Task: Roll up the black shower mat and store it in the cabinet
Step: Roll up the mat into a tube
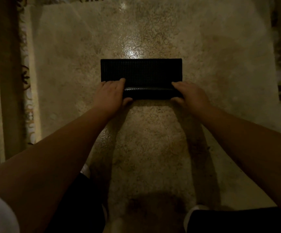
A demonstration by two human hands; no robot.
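On speckled floor (153,132), hands roll black mat (141,69)

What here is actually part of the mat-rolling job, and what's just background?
Part of the job:
- black shower mat, partly rolled at its near edge
- left hand, gripping the roll's left end
- right hand, gripping the roll's right end

Just there:
- speckled floor under the mat
- patterned curtain at the left
- no cabinet is in view
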